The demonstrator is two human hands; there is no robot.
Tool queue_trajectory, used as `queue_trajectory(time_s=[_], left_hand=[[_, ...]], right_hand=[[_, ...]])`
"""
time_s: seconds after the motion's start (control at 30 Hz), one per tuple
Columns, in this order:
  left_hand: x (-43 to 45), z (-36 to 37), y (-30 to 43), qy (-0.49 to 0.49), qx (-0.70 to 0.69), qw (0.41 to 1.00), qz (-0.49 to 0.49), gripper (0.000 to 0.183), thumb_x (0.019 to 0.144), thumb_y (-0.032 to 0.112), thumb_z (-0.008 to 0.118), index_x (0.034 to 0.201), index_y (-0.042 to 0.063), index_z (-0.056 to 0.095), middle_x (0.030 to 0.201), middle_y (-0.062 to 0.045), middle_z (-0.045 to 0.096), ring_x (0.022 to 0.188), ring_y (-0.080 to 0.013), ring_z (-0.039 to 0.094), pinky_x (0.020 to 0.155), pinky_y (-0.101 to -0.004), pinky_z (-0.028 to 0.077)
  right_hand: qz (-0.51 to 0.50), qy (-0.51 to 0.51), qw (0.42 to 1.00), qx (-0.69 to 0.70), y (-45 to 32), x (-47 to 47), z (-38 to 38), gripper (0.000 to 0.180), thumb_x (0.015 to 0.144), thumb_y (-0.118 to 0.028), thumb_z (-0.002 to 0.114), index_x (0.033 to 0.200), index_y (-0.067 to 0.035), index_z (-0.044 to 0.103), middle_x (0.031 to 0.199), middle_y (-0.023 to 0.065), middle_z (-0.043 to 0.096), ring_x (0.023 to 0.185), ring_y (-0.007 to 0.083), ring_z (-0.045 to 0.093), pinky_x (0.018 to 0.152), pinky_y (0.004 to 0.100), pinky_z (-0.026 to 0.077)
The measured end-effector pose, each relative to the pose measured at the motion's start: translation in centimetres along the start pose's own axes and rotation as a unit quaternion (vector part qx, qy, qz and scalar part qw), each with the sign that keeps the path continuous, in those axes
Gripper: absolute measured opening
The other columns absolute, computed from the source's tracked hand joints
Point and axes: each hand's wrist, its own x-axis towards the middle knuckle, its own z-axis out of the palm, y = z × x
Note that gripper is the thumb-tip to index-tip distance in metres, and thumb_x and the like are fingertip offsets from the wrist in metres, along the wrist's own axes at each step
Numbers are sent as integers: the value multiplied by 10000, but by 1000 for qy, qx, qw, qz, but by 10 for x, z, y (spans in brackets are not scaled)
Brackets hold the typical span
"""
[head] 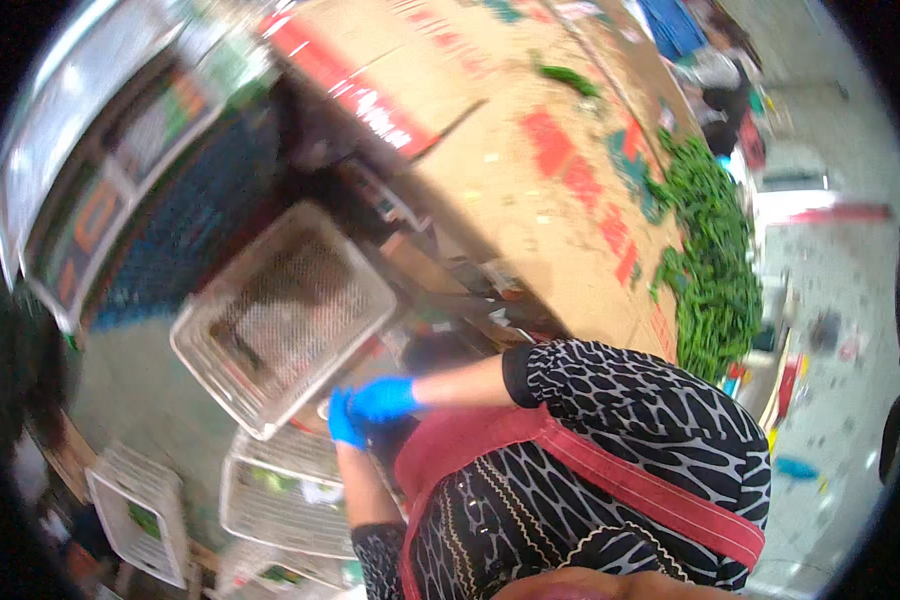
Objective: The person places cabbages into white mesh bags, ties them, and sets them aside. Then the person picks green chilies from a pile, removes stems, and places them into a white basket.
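Note:
My right hand (383,399) and my left hand (345,421), both in blue gloves, meet in front of my red apron (465,442). Their fingers overlap, and blur hides whether anything is held between them. A small pale spot shows at the left hand's edge. Just beyond them is a tilted, whitish plastic crate (382,289) with an open top and some pale, blurred matter inside. The hands are close to its near corner; I cannot tell if they touch it.
A cardboard-covered table (457,180) holds a heap of green peppers (716,277) and one stray pepper (570,79). More plastic crates, including a slatted one (277,510) and a smaller one (131,517), stand lower left. A person (724,90) is beyond the table.

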Motion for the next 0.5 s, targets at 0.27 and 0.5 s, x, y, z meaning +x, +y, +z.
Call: queue_trajectory(time_s=[0.27, 0.5], left_hand=[[-59, 5, 2, 46, 266, 958, -91, 298, 950, 250, 521, 1232, 171, 574, 992, -50, 643, 820, -184, 602, 640, -294, 478], [31, 66, 133, -202, 668, 699, 156, 206, 955, 210, 545, 1122, 103, 598, 991, -66, 636, 862, -239, 605, 759, -386, 501]], right_hand=[[-296, 69, 913, -271, -87, -185, -68, 308, 886, -280, 568, 1119, -96, 649, 1073, 151, 672, 958, 291, 641, 849, 403, 492], [-315, 586, 743, -73, 22, -349, -208, 243, 901, -333, 595, 952, -116, 693, 844, 104, 675, 790, 221, 646, 752, 363, 508]])
